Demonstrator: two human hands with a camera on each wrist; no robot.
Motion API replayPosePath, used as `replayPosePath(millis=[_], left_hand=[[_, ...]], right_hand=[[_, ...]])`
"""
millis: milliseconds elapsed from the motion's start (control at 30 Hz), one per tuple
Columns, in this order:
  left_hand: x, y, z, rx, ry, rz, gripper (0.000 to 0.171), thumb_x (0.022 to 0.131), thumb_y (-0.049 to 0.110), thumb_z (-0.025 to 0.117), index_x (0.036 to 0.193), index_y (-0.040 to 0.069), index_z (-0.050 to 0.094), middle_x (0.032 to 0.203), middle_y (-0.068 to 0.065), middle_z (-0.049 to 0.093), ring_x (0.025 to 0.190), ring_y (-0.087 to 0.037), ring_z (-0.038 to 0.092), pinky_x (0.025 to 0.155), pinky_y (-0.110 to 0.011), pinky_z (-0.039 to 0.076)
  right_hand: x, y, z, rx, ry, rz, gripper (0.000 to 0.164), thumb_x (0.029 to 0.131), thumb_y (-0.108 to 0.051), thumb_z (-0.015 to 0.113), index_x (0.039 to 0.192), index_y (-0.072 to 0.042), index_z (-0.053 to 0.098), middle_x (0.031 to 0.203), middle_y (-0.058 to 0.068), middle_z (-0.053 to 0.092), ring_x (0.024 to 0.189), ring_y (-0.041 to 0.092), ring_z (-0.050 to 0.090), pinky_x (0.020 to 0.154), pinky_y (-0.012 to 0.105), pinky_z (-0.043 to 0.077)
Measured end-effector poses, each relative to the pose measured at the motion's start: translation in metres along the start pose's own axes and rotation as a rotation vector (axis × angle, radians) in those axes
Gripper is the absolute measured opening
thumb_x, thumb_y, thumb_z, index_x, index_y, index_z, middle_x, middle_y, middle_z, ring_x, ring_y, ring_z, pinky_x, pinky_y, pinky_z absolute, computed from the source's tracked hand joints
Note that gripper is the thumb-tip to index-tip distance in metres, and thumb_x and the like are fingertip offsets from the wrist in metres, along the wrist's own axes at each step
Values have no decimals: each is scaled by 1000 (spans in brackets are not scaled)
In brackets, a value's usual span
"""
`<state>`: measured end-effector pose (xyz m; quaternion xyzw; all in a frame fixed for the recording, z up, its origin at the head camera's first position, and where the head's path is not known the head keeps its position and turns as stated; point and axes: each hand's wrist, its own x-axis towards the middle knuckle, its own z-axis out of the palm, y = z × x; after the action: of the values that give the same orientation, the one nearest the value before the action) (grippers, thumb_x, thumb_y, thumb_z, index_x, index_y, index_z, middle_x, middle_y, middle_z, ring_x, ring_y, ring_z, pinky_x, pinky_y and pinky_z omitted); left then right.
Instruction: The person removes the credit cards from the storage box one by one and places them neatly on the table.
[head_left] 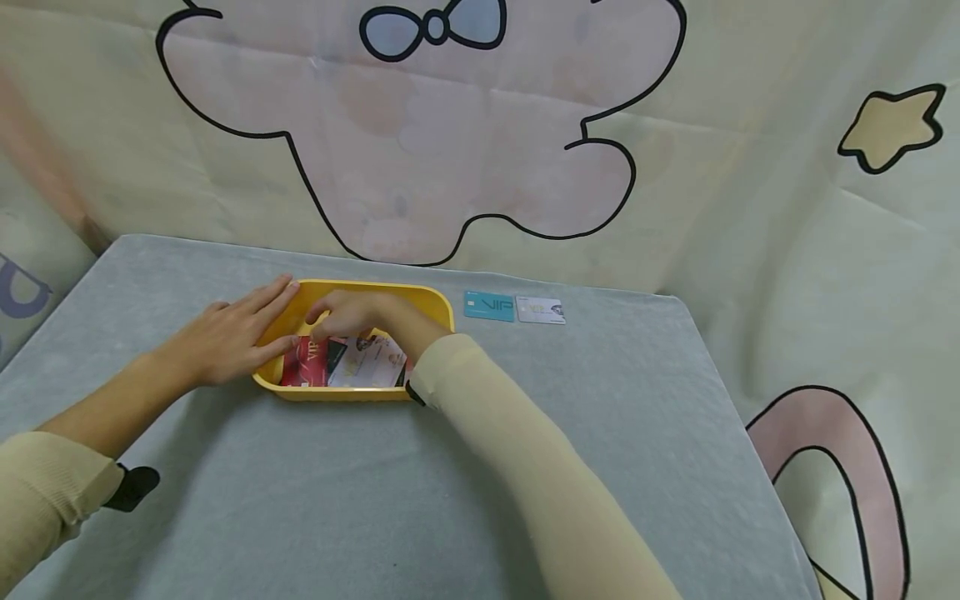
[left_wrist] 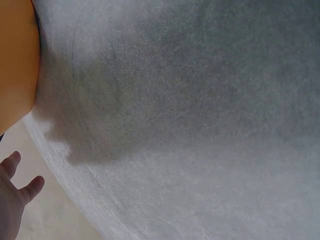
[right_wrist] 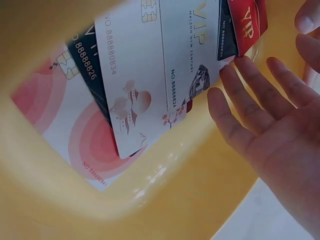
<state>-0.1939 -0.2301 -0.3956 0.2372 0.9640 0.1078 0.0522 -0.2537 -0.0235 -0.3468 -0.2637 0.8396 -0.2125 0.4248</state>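
My left hand (head_left: 225, 337) rests at the left end of a yellow tray (head_left: 330, 395), its fingers spread along the rim. Inside that tray lies an overlapping pile of VIP cards: a red card (head_left: 306, 367) at the left, a white card (head_left: 367, 367) beside it, and dark and pink-patterned cards (right_wrist: 92, 145) beneath. My right hand (head_left: 351, 313) reaches in over the pile from the right. In the right wrist view its fingertips (right_wrist: 217, 97) are right at the cards' edges, with no card seen between them. Part of my left hand (left_wrist: 10, 200) shows in the left wrist view.
On the grey cloth-covered table (head_left: 315, 500), a teal VIP card (head_left: 489, 306) and a silvery white card (head_left: 540, 310) lie side by side, right of the tray. A printed curtain (head_left: 735, 167) hangs behind the table's far edge.
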Motion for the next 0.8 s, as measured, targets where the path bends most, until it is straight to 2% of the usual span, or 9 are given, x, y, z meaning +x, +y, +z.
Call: replayPosePath(millis=[133,267,333,433,567,667,800], left_hand=[[0,0,-1,0,5,2,84,99,54,46,160,9,9,166,-17,11,145,-44,27,102,-73,30],[0,1,-2,4,0,-11,86,99,56,46,160,8,10,165,-18,12,145,-44,26,102,-73,30],[0,1,-3,7,-4,-17,85,99,56,46,160,8,10,165,-18,12,145,-44,26,102,-73,30],[1,2,-3,11,-8,-18,85,99,55,45,160,8,10,165,-18,12,145,-45,25,102,-74,30],[1,2,-2,9,-7,-15,84,100,55,44,160,8,10,165,-18,12,145,-45,26,101,-74,30],[1,2,-3,10,-7,-12,84,100,55,45,160,7,11,165,-18,12,145,-45,26,101,-74,30],[1,3,-3,15,-5,-9,84,100,55,45,160,7,11,165,-18,12,144,-45,27,100,-74,31]], right_hand=[[-2,0,-1,6,8,-9,51,100,-25,53,149,-11,45,132,1,53,111,19,54,94,35,52],[-4,1,-3,28,7,-35,47,100,-18,54,145,-4,48,95,8,58,89,22,56,88,37,52],[-5,2,-4,23,9,-49,43,100,-14,55,142,-2,51,86,10,58,83,22,56,86,37,52],[-6,2,-4,-5,16,-69,37,100,-9,55,136,-3,57,88,9,60,81,21,56,78,34,52],[-7,1,-4,12,31,-84,31,99,-2,54,128,-6,61,94,9,59,76,21,53,69,31,50],[-8,0,-3,48,50,-97,28,98,2,54,124,-5,62,93,8,59,72,22,52,69,31,51],[-10,1,-2,48,78,-127,27,95,6,55,119,-4,63,91,9,60,75,25,55,72,32,53]])
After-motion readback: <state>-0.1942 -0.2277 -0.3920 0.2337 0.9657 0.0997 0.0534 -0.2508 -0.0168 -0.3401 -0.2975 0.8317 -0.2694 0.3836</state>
